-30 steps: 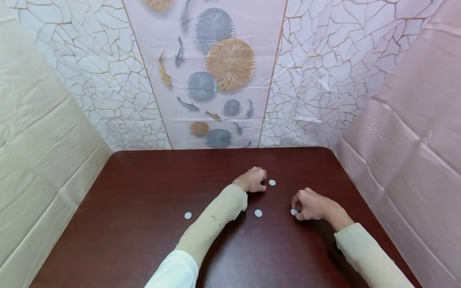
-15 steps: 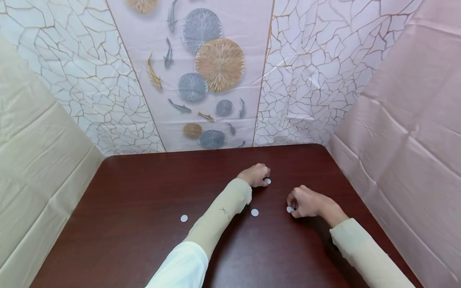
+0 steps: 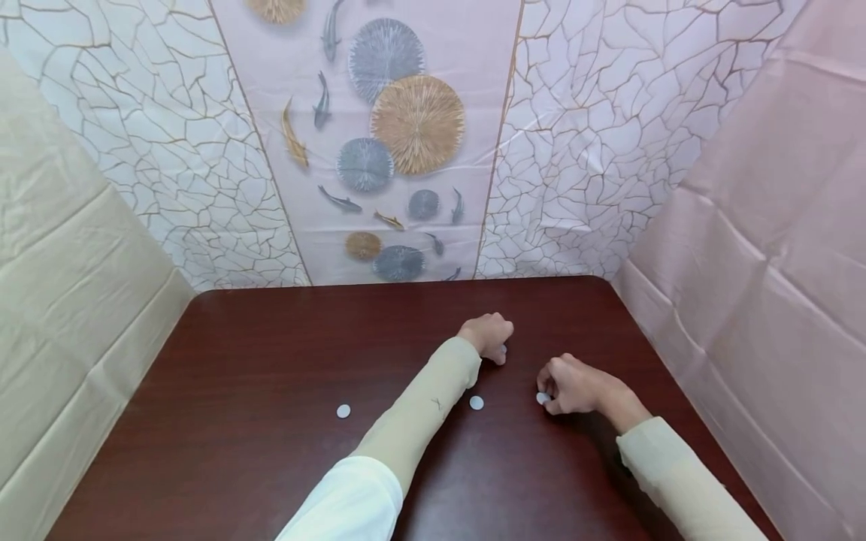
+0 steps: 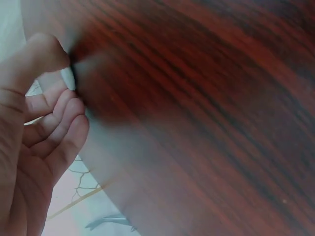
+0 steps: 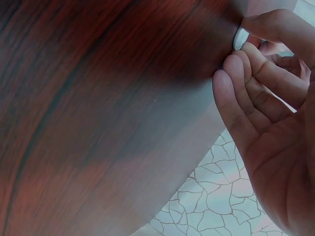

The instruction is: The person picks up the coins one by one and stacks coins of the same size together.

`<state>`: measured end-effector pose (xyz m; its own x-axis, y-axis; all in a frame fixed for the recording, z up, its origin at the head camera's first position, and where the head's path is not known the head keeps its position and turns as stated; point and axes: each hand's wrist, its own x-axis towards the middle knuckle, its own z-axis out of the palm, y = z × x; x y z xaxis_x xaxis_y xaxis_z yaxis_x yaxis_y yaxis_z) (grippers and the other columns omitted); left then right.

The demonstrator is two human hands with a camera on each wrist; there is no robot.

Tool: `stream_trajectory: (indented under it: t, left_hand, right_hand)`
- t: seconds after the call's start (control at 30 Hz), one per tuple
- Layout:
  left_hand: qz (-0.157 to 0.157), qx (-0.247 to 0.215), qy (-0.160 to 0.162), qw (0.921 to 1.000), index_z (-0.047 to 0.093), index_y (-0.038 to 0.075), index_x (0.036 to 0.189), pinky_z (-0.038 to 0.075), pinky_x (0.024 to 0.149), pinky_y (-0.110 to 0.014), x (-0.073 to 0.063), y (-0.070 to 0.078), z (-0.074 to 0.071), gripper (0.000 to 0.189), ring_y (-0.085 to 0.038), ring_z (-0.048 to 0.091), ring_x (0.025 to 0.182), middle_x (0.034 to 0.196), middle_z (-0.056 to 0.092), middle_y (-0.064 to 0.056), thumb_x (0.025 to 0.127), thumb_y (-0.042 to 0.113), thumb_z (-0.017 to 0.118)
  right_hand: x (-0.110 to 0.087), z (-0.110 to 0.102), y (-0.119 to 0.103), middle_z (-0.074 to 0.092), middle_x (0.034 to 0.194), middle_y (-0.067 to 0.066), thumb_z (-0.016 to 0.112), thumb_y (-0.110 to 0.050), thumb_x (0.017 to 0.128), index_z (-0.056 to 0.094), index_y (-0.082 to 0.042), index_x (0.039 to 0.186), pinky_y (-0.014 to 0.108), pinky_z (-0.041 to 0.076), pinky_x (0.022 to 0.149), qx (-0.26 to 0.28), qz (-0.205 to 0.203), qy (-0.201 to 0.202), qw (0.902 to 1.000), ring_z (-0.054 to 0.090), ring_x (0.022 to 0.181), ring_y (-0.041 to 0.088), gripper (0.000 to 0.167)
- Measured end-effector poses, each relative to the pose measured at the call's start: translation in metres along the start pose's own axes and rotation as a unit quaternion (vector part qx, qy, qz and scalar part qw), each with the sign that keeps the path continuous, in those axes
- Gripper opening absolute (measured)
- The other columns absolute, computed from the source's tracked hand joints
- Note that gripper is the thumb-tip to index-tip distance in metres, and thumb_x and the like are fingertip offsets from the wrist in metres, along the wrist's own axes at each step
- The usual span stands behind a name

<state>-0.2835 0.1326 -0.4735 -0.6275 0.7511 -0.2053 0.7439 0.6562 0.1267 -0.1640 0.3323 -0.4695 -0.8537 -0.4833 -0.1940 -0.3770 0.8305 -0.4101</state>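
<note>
My left hand (image 3: 487,336) reaches to the far right part of the table and pinches a small white disc (image 4: 68,78) between thumb and fingertip. In the left wrist view that disc stands on edge, at or close to the wood. Nearer to me and further right, my right hand (image 3: 575,385) pinches another white disc (image 3: 543,397). The right wrist view shows this disc (image 5: 240,38) tilted between thumb and index finger, close to the tabletop. Two more white discs lie flat: one (image 3: 476,403) between the forearms, one (image 3: 343,411) left of my left forearm.
The dark red-brown table (image 3: 271,346) has a glossy wood surface with rounded far corners. A patterned cloth backdrop (image 3: 413,225) hangs behind it. Cream cloth (image 3: 81,300) flanks the left side and pinkish cloth (image 3: 751,263) the right.
My left hand has moved right onto the far disc, which is now pinched and mostly covered in the head view. The right hand keeps its pinch with little movement. The head view has shifted slightly.
</note>
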Motion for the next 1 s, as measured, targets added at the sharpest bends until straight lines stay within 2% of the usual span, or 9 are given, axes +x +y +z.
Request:
stream_trajectory:
  t: [0.2,0.43,0.5,0.7,0.83,1.0]
  left_hand:
    - [0.006,0.006,0.018,0.9998,0.066,0.016,0.102,0.055,0.071,-0.028,0.005,0.000,0.004,0.027,-0.013,0.065,0.084,0.097,0.066,0.000,0.089,0.034,0.082]
    - [0.014,0.012,0.021,0.9996,0.064,0.017,0.101,0.056,0.076,-0.031,0.010,-0.003,0.009,0.030,-0.018,0.065,0.096,0.107,0.066,-0.003,0.086,0.037,0.081]
    - [0.018,0.001,0.027,0.9995,0.063,0.018,0.097,0.055,0.074,-0.030,0.012,-0.004,0.010,0.026,-0.017,0.065,0.092,0.103,0.066,-0.002,0.086,0.035,0.080]
    - [0.041,-0.053,0.046,0.9967,0.064,0.019,0.082,0.052,0.061,-0.025,0.005,-0.013,0.018,0.018,-0.010,0.063,0.071,0.081,0.067,0.006,0.080,0.029,0.079]
    - [0.064,-0.067,0.057,0.9940,0.064,0.020,0.084,0.049,0.061,-0.021,0.000,-0.012,0.020,0.019,-0.008,0.061,0.071,0.080,0.065,0.008,0.079,0.029,0.080]
    - [0.095,-0.089,0.077,0.9885,0.064,0.020,0.087,0.048,0.061,-0.019,-0.008,-0.003,0.018,0.019,-0.009,0.060,0.070,0.081,0.066,0.008,0.079,0.029,0.080]
  right_hand:
    - [-0.002,0.002,0.000,0.064,0.071,-0.007,0.083,-0.008,0.078,0.071,-0.015,0.081,0.023,0.049,0.060,0.000,0.004,0.006,1.0000,0.055,0.063,0.003,0.014]
    - [-0.005,0.002,-0.001,0.061,0.069,-0.009,0.082,-0.009,0.078,0.070,-0.015,0.080,0.022,0.047,0.058,-0.007,0.002,0.004,1.0000,0.053,0.061,0.003,0.013]
    - [-0.008,0.001,0.000,0.061,0.069,-0.008,0.081,-0.009,0.078,0.071,-0.015,0.080,0.023,0.047,0.058,-0.003,0.007,0.005,1.0000,0.053,0.061,0.003,0.013]
    - [-0.004,0.005,-0.001,0.061,0.068,-0.009,0.081,-0.010,0.079,0.071,-0.016,0.080,0.022,0.047,0.058,-0.006,0.009,0.007,0.9999,0.053,0.061,0.004,0.012]
    - [-0.003,0.007,0.000,0.063,0.070,-0.009,0.082,-0.011,0.079,0.071,-0.017,0.081,0.022,0.048,0.059,-0.005,-0.002,0.009,0.9999,0.054,0.062,0.002,0.012]
    - [-0.004,0.005,0.003,0.063,0.068,-0.009,0.082,-0.011,0.077,0.070,-0.017,0.077,0.021,0.048,0.059,-0.011,-0.012,0.024,0.9996,0.053,0.061,0.000,0.013]
